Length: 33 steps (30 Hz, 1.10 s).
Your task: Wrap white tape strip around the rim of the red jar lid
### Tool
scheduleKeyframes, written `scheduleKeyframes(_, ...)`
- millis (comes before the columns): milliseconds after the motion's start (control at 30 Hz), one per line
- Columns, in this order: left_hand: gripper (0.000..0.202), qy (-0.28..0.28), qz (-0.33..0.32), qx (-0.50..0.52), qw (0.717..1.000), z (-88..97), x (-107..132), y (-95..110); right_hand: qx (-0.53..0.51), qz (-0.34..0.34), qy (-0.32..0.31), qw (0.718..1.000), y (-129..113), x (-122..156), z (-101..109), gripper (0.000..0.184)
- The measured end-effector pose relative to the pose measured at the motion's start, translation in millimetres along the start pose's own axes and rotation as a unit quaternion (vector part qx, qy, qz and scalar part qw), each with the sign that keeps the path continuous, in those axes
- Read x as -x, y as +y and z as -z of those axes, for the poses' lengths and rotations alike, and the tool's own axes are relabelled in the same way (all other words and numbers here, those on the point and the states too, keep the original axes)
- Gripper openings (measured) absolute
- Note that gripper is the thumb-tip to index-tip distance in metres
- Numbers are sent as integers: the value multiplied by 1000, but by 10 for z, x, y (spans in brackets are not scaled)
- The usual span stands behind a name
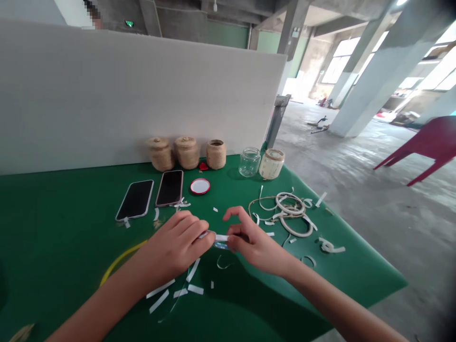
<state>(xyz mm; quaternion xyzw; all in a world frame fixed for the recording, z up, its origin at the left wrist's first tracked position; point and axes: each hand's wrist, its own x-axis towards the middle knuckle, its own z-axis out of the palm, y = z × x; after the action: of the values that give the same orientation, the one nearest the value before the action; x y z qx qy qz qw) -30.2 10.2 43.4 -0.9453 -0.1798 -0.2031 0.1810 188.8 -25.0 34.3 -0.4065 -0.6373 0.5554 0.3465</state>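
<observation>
1. white tape strip (221, 237) is stretched between both hands, just above the green table (53, 228).
2. left hand (176, 244) pinches one end; right hand (251, 242) pinches the other.
3. best kept taut and level, clear of the paper scraps (188, 280).

White partition board (142, 90) stands behind green table (53, 237). Bare grey concrete floor (356, 180) at right, some debris far off. Slanted concrete pillars (374, 71), dark ceiling beams. Bright windows (344, 59) far right give strong daylight. Red plastic chair (427, 142) at right edge. Green wall (228, 35) in back.
</observation>
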Motion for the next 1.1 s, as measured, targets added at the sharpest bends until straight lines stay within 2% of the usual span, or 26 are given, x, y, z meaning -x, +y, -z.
scheduleKeyframes(300, 20, -15, -48, -45, 998, 149, -90, -11, 42, 11, 11, 999, 16, 14, -3, 28)
scheduleKeyframes(667, 20, 15, -31, -25, 999, -3, -1, 58, 62, 23, 5, 998, -25, 67, -15, 33)
scheduleKeyframes(867, 20, 9, -40, -42, 998, 51, 14, 58, 48, 24, -30, 998, -29, 75, 9, 35)
scheduleKeyframes(1100, 17, 13, -44, -33, 998, 54, 2, 43, 48, 19, -26, 998, -21, 100, -2, 34)
